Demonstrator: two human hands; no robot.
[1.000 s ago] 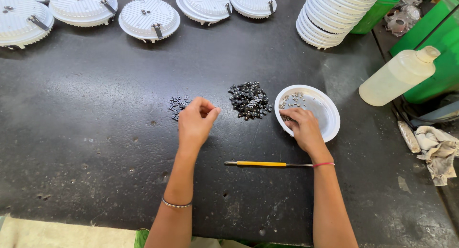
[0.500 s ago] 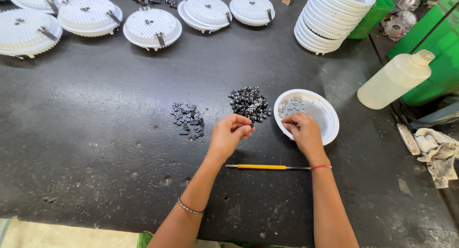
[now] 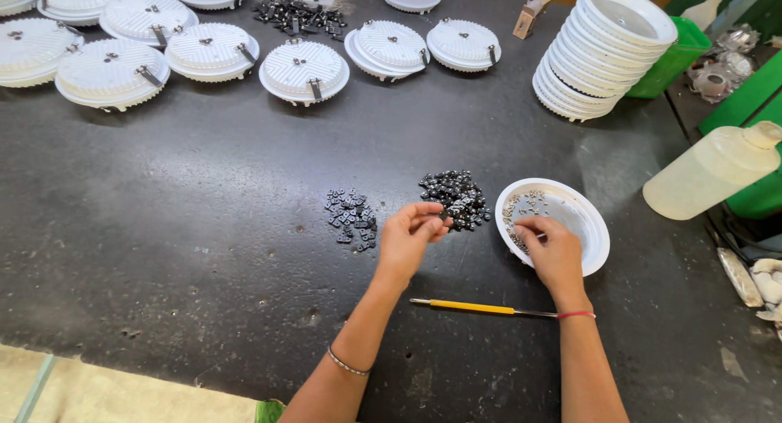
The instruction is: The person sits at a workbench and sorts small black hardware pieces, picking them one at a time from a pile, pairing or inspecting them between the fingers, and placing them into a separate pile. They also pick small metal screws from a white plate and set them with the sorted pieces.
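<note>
Small black parts (image 3: 456, 196) pinched by left hand (image 3: 410, 237), right hand (image 3: 554, 248) curled (fingertips in white dish (image 3: 590, 227)).

A pale plastic bottle (image 3: 710, 173) lying on its side at the right edge of the dark table, a green bin (image 3: 672, 58) behind the stack of white round covers, another pale bottle top (image 3: 704, 11) sticking up by it, no labels, signs or screens to see

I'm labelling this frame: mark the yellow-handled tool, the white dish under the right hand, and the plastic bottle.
Yellow-handled tool (image 3: 472, 307), head view, middle of its yellow handle.
White dish (image 3: 588, 219), head view, bare inner wall near the far rim.
Plastic bottle (image 3: 705, 174), head view, middle of its body.
</note>
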